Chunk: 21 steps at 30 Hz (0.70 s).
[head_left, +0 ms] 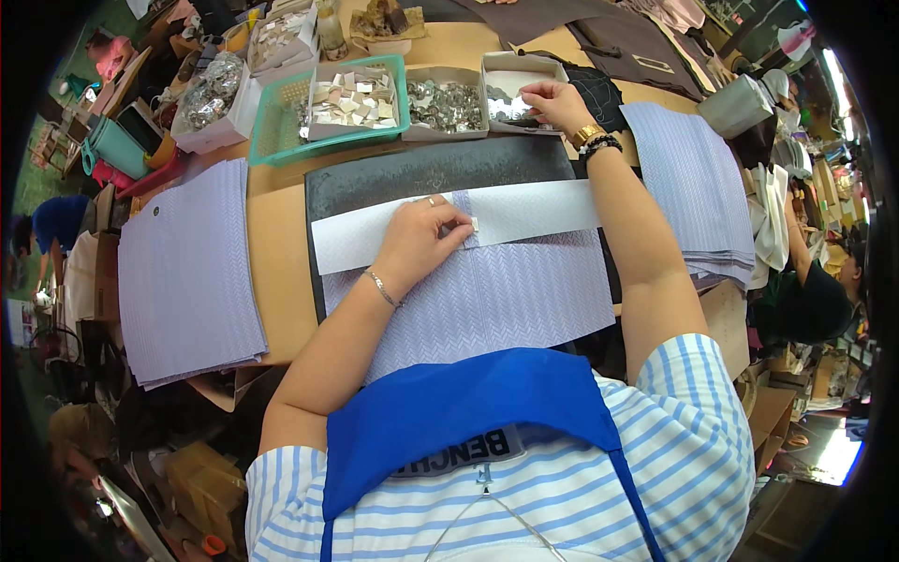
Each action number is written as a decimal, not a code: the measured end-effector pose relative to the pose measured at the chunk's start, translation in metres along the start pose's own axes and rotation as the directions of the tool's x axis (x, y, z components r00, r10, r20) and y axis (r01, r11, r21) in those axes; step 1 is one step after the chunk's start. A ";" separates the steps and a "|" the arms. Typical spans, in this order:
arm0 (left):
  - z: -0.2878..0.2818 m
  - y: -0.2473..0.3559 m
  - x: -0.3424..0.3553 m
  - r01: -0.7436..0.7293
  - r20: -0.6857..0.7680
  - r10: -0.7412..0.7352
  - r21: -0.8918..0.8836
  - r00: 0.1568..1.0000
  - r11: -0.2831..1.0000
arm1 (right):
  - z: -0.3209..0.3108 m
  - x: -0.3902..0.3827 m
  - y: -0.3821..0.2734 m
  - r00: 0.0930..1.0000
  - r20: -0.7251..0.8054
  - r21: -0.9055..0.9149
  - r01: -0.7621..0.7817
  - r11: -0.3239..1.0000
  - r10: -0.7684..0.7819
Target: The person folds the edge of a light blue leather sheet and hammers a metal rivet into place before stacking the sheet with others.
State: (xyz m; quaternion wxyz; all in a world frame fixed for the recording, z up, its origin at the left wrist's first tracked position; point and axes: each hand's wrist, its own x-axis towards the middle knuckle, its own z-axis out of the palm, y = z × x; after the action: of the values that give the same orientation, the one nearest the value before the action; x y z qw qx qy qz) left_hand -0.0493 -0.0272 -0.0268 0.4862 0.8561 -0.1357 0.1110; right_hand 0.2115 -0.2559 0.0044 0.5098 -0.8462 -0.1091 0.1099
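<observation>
My left hand (426, 239) presses its fingers on a small pale piece (474, 224) at the lavender band across a white strip (534, 208). This strip is the top part of a lavender herringbone sheet (506, 290), lying on a dark padded board (356, 173). My right hand (552, 108) reaches above the board to an open white box (513, 67) holding small metal pieces, its thumb and fingertips pinched; what they hold, if anything, is too small to make out.
Stacks of lavender sheets lie left (187, 272) and right (688, 187). A green basket (262, 117), a box of metal fittings (445, 103) and a metal canister (735, 108) line the back. Co-workers sit or bend at left (56, 220) and right (796, 304).
</observation>
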 end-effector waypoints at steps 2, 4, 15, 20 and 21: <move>-0.001 -0.001 0.001 0.003 0.027 -0.003 0.022 1.000 1.000 | 0.000 -0.011 -0.006 0.997 -0.018 0.024 0.073 0.997 -0.072; -0.003 -0.003 -0.001 0.015 0.055 -0.015 -0.004 0.998 1.000 | 0.006 -0.030 -0.017 0.980 0.041 0.074 0.189 0.979 -0.193; -0.012 -0.001 -0.002 0.129 0.155 -0.111 -0.114 0.982 0.985 | 0.080 -0.171 -0.003 0.638 0.313 -0.180 0.767 0.616 -0.703; -0.010 -0.007 -0.005 0.061 0.122 -0.051 -0.080 0.991 0.995 | 0.083 -0.176 0.003 0.631 0.293 -0.158 0.773 0.615 -0.718; -0.010 -0.006 -0.004 0.071 0.124 -0.061 -0.075 0.990 0.995 | 0.083 -0.177 0.006 0.633 0.291 -0.157 0.771 0.617 -0.717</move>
State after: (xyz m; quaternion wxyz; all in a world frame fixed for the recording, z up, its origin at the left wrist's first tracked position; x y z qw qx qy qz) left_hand -0.0517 -0.0149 -0.0284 0.5138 0.8454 -0.1408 0.0373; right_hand 0.0183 -0.2412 -0.0252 0.3767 -0.7682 -0.5158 -0.0440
